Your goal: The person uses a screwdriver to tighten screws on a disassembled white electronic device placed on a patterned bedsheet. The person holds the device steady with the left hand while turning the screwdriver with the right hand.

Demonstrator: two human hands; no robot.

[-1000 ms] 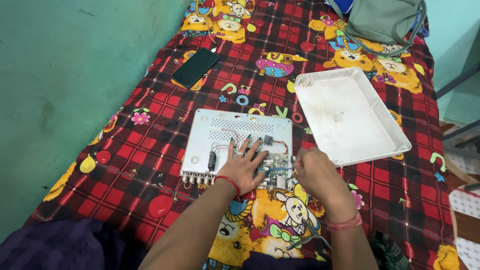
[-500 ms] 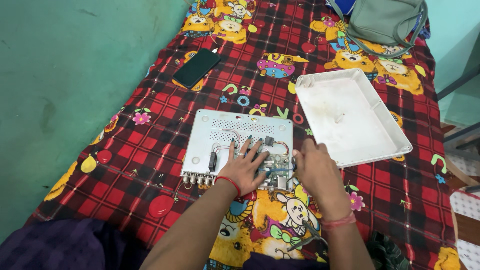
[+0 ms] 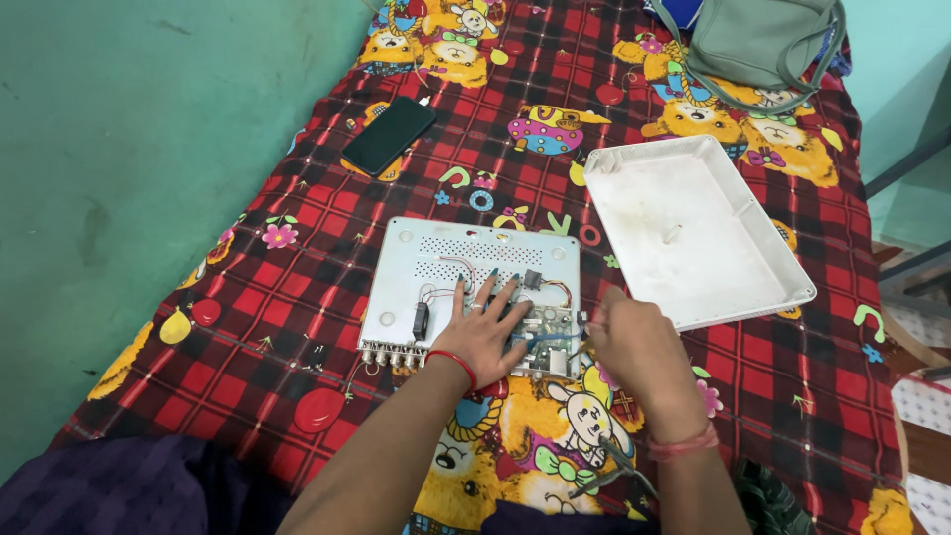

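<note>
Head view: an opened white device base (image 3: 466, 272) is laid on the red checked bed, its circuit board (image 3: 540, 332) pressed by the spread left hand (image 3: 485, 332); the right hand (image 3: 639, 352) is curled beside the board, its grip hidden

Bedsheet (image 3: 297, 327): red-and-black check, printed with yellow cartoon bears, flowers, fruit, multicoloured bits. Wall, left (image 3: 129, 149): green, dark smudges. Open device base, centre (image 3: 466, 258): white shell, rows of small vent holes; circuit board (image 3: 540, 332) green-blue, red and white wires, black parts, brassy connectors along near edge. Loose cover, right (image 3: 693, 228): plain white, faint stains. Phone, far left (image 3: 388, 136): black. Bag, far right (image 3: 763, 40): grey-green. Left wrist: red thread band (image 3: 451, 359). Right wrist: pinkish band (image 3: 684, 443). Garment, near left (image 3: 109, 490): dark purple check.
</note>
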